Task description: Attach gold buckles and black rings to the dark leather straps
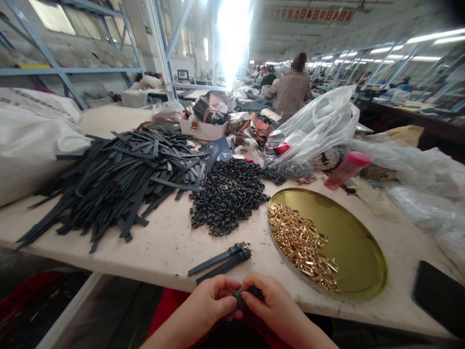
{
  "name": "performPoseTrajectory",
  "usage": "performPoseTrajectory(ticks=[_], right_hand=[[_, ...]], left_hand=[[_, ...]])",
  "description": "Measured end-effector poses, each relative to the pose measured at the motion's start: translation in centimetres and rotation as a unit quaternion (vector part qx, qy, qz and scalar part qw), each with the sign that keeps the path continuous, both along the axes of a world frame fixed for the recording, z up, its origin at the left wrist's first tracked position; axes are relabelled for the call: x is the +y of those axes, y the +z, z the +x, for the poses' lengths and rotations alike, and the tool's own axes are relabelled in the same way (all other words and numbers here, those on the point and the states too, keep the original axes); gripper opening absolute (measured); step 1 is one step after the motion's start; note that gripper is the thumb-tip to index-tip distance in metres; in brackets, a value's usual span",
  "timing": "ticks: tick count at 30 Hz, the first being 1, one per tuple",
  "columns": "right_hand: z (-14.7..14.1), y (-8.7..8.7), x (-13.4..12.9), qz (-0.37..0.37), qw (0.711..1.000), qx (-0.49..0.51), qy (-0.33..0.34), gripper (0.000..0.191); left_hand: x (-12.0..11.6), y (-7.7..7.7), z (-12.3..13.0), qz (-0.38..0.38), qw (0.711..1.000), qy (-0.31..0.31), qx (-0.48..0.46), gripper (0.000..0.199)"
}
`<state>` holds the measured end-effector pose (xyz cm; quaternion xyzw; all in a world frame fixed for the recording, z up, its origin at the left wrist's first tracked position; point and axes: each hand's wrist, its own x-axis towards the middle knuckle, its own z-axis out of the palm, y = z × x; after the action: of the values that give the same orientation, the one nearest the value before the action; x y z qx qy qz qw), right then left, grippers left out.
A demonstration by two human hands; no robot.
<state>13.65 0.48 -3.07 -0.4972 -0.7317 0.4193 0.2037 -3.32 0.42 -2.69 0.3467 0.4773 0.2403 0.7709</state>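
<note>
At the front edge of the table, my left hand (pixel 218 296) and my right hand (pixel 267 300) are closed on a short black strap (pixel 239 299), pinched between thumbs and fingers. Most of the strap is covered by my fingers. Just beyond them lie two black straps (pixel 223 265) with gold buckles and loops at their right ends. A heap of small black loops (pixel 232 194) sits farther back. To its left spreads a big pile of loose black straps (pixel 134 179). On the right, gold buckles (pixel 301 242) cover the left part of a round gold tray (pixel 358 242).
A dark phone-like slab (pixel 439 295) lies at the right edge. Behind the tray are a pink-lidded container (pixel 347 169) and a clear plastic bag (pixel 319 131). A white sack (pixel 36 140) stands left; a white box (pixel 203 128) is at the back. A person (pixel 292 92) sits beyond.
</note>
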Motion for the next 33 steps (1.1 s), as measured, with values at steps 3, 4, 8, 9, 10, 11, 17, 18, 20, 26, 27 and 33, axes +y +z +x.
performPoseTrajectory(ticks=[3,4,8,9,10,11,17,18,20,26,27,33], right_hand=[[0.2,-0.2,-0.3,0.008,1.000,0.004,0.017,0.016],[0.3,-0.3,-0.5,0.007,1.000,0.011,0.020,0.021],[0.5,-0.9,-1.1,0.010,1.000,0.022,0.011,0.023],[0.5,-1.0,-1.2,0.019,1.000,0.017,0.010,0.020],[0.5,-1.2,-1.4,0.031,0.999,0.012,0.010,0.017],[0.5,-1.4,-1.5,0.041,0.999,0.007,0.009,0.014],[0.3,-2.0,-1.8,0.060,0.997,-0.001,-0.049,0.010],[0.1,-2.0,-1.9,0.064,0.997,0.002,-0.048,0.010],[-0.3,-2.0,-2.0,0.073,0.997,0.005,-0.033,0.011],[-1.4,-1.6,0.9,0.149,0.987,-0.030,-0.045,0.020],[-1.5,-1.5,1.9,0.173,0.982,-0.045,-0.063,0.020],[-2.2,-4.6,5.7,0.215,0.970,-0.008,-0.117,0.031]], left_hand=[[0.0,0.1,-0.2,0.006,1.000,-0.012,0.004,0.031],[0.0,0.1,-0.1,0.011,1.000,-0.016,0.008,0.029],[-0.1,0.0,0.5,0.041,0.998,-0.035,0.009,0.026],[-0.1,0.0,0.7,0.049,0.998,-0.039,0.006,0.025],[-0.1,-0.1,0.8,0.057,0.997,-0.043,0.005,0.025],[-0.1,-0.1,0.9,0.067,0.997,-0.048,0.008,0.025],[-0.8,-0.1,0.4,0.104,0.980,-0.131,0.109,0.015],[-1.0,0.0,0.4,0.107,0.976,-0.140,0.125,0.017],[-1.2,0.2,0.4,0.134,0.968,-0.145,0.155,0.019],[1.1,0.9,0.0,0.379,0.826,-0.193,0.370,0.027],[1.8,0.9,-0.2,0.416,0.788,-0.184,0.415,0.025],[3.1,-1.0,0.1,0.458,0.711,-0.163,0.509,0.030]])
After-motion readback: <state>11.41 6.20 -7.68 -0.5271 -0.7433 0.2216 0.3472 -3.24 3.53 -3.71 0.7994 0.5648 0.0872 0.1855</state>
